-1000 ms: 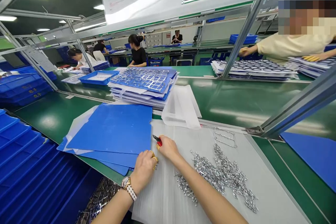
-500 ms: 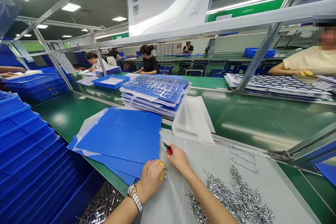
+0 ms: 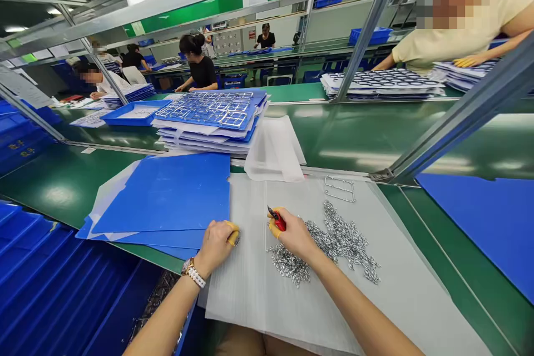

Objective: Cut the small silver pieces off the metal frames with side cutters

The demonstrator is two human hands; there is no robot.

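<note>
My right hand [image 3: 295, 233] grips small red-handled wire cutters [image 3: 277, 219], and a yellow finger cot covers one fingertip. That hand rests at the upper left edge of a heap of small silver metal pieces [image 3: 329, 247] lying on a white foam sheet [image 3: 267, 289]. My left hand [image 3: 217, 245] sits at the foam sheet's left edge, its yellow-capped fingers pinched on a tiny metal piece [image 3: 237, 240]. A wristwatch circles that wrist. A bare metal frame [image 3: 339, 189] lies beyond the heap.
Blue corrugated sheets [image 3: 162, 194] lie left of the foam. Behind them stands a stack of metal frames on blue sheets [image 3: 208, 114], beside a clear plastic sheet [image 3: 275, 150]. Blue crates [image 3: 41, 267] fill the lower left. Co-workers sit along green benches; one [image 3: 454, 39] handles stacked sheets.
My hands have moved apart, the right one with the cutters now over the heap's edge. The view has swung, shifting the bench and heap up and left.
</note>
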